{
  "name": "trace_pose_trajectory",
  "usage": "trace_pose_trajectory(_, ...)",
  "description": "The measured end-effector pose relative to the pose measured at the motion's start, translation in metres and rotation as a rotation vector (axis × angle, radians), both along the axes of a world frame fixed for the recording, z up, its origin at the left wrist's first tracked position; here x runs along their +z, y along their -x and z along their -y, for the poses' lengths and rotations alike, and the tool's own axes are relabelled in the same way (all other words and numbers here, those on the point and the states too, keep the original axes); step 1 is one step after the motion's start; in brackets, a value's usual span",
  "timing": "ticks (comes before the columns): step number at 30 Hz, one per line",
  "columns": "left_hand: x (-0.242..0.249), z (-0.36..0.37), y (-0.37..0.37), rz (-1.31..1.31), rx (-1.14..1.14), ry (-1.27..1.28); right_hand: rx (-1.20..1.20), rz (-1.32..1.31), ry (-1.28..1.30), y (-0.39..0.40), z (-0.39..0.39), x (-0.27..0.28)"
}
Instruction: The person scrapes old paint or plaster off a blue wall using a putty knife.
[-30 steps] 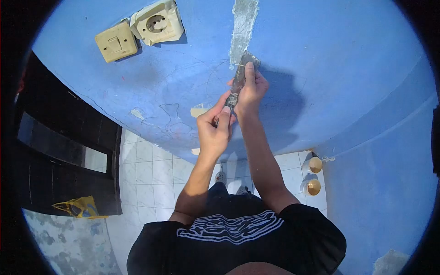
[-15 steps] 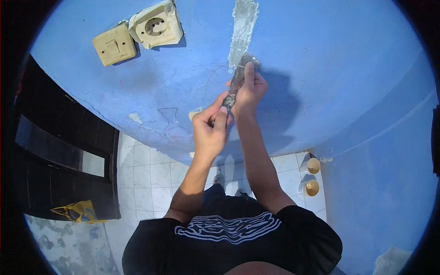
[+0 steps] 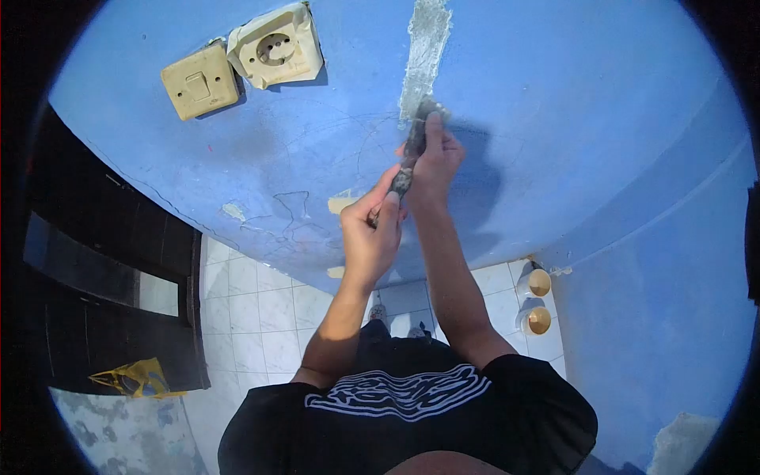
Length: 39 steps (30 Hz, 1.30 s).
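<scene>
A worn, dark scraper (image 3: pixel 414 144) is held in both hands against the blue wall (image 3: pixel 554 103). Fingers of my left hand (image 3: pixel 370 229) close round the lower handle end. My right hand (image 3: pixel 438 170) grips it higher up, thumb lying along the tool near its far end. That end meets the lower end of a bare grey strip (image 3: pixel 425 59) where the paint is gone. Whether its edge touches the wall is hard to tell, as the tip is slightly blurred.
A wall socket (image 3: pixel 277 49) hangs loose beside a light switch (image 3: pixel 199 82) at upper left. Two tubs (image 3: pixel 538 321) stand on the tiled floor (image 3: pixel 261 317) at right. A dark wooden cabinet or door (image 3: pixel 103 261) and a yellow bag (image 3: pixel 142 378) are at left.
The scraper has turned a little, so its far part looks narrower. Both hands keep their grip and sit slightly lower and further right in the picture; the view has shifted a little.
</scene>
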<state>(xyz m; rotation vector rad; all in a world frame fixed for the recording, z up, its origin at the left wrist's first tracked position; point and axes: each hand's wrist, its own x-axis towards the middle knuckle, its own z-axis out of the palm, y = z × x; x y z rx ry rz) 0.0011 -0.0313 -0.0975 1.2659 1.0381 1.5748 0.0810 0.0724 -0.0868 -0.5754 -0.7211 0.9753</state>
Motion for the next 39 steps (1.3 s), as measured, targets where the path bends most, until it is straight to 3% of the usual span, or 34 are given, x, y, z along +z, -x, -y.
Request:
trace_pose_trajectory(20, 0.024, -0.022, -0.023, -0.088, -0.07, -0.21, -0.1, 0.043, -0.028, -0.032, -0.01, 0.033)
trace_pose_trajectory(22, 0.011, -0.006, -0.01, -0.058, -0.041, -0.084, -0.035, 0.039, 0.082, -0.015, 0.002, 0.018)
trace_pose_trajectory(25, 0.003, 0.005, 0.003, -0.023, -0.041, -0.041, 0.011, 0.041, 0.019, 0.0, 0.004, 0.004)
trace_pose_trajectory(39, 0.016, -0.01, -0.009, 0.009, -0.094, -0.027, -0.073, 0.068, -0.051, -0.014, -0.008, 0.017)
